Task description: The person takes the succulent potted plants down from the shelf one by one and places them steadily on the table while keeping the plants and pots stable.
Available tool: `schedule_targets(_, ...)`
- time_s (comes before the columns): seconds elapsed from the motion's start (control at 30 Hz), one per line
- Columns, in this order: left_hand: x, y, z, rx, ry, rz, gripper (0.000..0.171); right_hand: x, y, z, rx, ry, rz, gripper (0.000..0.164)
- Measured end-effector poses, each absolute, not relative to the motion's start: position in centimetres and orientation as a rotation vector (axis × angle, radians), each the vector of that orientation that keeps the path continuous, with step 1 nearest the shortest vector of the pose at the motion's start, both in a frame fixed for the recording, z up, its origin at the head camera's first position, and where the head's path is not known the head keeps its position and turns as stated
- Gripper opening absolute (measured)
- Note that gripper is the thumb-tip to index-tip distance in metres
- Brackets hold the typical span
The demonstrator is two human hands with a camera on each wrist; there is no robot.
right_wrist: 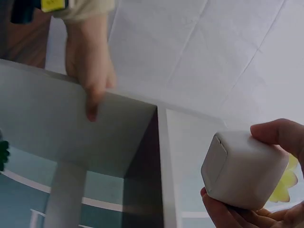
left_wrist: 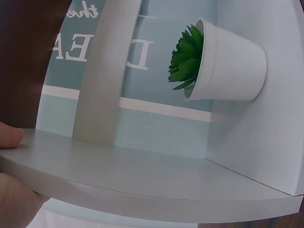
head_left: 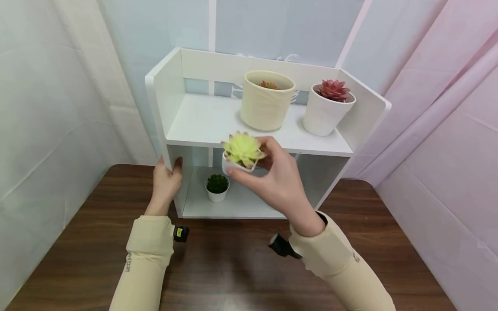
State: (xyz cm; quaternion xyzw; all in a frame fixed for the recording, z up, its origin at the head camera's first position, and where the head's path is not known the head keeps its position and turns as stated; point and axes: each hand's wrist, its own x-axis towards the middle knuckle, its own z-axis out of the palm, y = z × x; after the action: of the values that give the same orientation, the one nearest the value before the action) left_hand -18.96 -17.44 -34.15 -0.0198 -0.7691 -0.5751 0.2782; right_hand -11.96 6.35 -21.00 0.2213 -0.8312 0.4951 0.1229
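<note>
My right hand [head_left: 280, 179] holds a small white pot with a yellow-green succulent [head_left: 243, 149], thumb on the near side and fingers behind. In the head view the pot overlaps the front edge of the upper shelf. From the right wrist view, the pot's squarish white base [right_wrist: 244, 171] faces the camera. My left hand [head_left: 166, 183] grips the left side panel of the white shelf unit [head_left: 206, 114] below the upper board, thumb on its inner face. A green succulent in a white pot [head_left: 217, 188] stands on the lower shelf, to the right of that hand.
On the upper shelf stand a large cream pot [head_left: 267, 103] with an orange-tipped plant inside and a white pot with a red succulent [head_left: 328, 108] near the right panel. The unit stands on a dark wooden table [head_left: 229, 263]. Pale curtains [head_left: 439, 142] hang at the sides.
</note>
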Motion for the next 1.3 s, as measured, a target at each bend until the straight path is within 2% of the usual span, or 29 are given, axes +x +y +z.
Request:
schedule_targets(0.23, -18.9, -17.4, -34.1, -0.058, -2.058, -1.563, 0.038, -11.1, 7.5, -25.1, 0.81, -2.464, 1.378, 0.048)
schedule_targets(0.73, -19.0, -17.4, -34.2, -0.062, -2.063, -1.554, 0.038, -12.3, 5.9, -36.0, 0.79, -2.7, 1.374, 0.052)
schedule_targets(1.07, -19.3, -17.3, -34.0, -0.057, -2.064, -1.554, 0.038, -13.2, 4.0, -40.7, 0.842, -2.837, 1.37, 0.052)
schedule_targets(1.3, -19.1, -17.5, -34.3, -0.056, -2.066, -1.57, 0.039, -13.0, 2.9, -42.5, 0.896, -2.922, 1.325, 0.054)
